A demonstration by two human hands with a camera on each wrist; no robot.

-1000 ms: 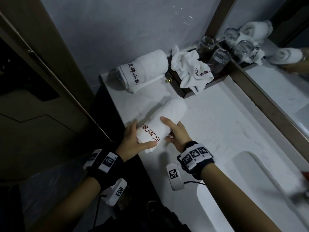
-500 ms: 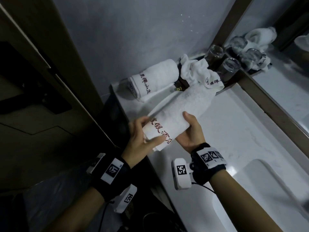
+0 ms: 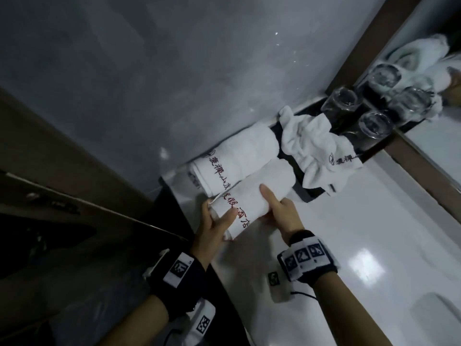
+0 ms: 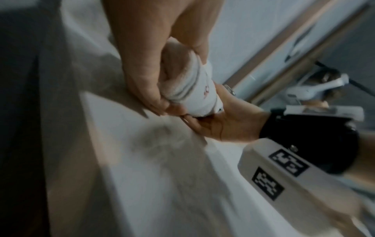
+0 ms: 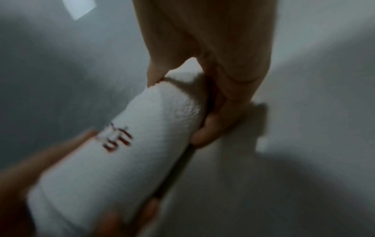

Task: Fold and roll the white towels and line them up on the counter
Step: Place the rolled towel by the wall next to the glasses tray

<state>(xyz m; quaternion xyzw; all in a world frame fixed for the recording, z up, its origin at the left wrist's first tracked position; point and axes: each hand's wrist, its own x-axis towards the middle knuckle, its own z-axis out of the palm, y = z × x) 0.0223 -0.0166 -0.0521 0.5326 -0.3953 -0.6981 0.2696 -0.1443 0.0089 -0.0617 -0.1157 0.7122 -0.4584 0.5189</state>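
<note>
1. Right hand (image 3: 279, 216) has its fingers tucked under the rolled towel (image 3: 252, 196), can't see them.
2. Both wrist views are smeared.
3. Sink (image 3: 439, 318) runs off frame.

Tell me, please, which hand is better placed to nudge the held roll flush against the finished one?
Right, probably. The right hand grips the rolled towel mid-length on its outer side, opposite the finished roll; the left hand only pinches its near end.

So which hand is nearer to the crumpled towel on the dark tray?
Right. The right hand holds the rolled towel at its middle, just below the crumpled towel. The left hand holds the roll's near end, farther away.
</note>
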